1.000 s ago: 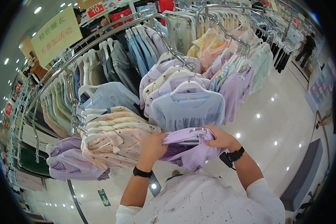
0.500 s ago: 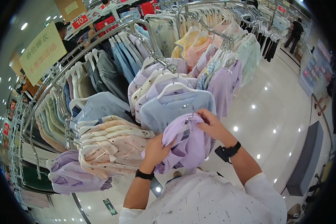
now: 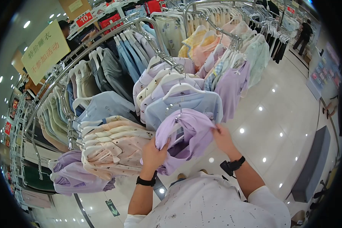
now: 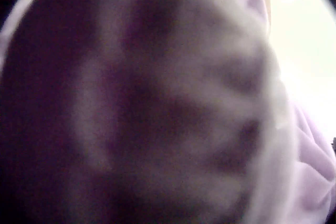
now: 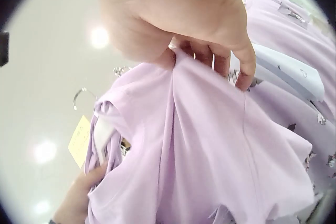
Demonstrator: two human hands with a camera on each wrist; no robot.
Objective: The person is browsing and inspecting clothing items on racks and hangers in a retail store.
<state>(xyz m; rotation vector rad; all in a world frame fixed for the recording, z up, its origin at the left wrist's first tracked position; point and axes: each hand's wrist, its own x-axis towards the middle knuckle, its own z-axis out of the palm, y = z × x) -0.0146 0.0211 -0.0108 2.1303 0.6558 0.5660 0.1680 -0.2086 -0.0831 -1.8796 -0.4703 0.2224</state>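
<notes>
A lilac top [image 3: 192, 125] is bunched up in front of the person's body, held between both hands. My left hand [image 3: 154, 155] grips its gathered cloth on the left, close to a white hanger [image 5: 105, 132] inside the garment. The hanger's metal hook [image 5: 84, 97] sticks out above the folds. On the other side my right hand [image 3: 223, 140] pinches the edge between thumb and fingers, drawing the fabric taut. Blurred purple cloth [image 4: 173, 103] fills most of the left wrist view. Just behind hangs a light blue top [image 3: 212, 102] on a white hanger.
Peach printed pyjama tops [image 3: 117, 146] hang to the left, with folded-looking lilac garments [image 3: 79, 178] beside them. A curved chrome rail [image 3: 87, 51] carries many clothes. A grey bench [image 3: 311, 167] stands on the tiled floor [image 3: 262, 133] at right. A yellow sign [image 3: 45, 51] rises upper left.
The lilac top has been bunched and lifted, its hook now upright nearer the left hand. My right hand has moved from the hook side outward to the right, stretching the cloth.
</notes>
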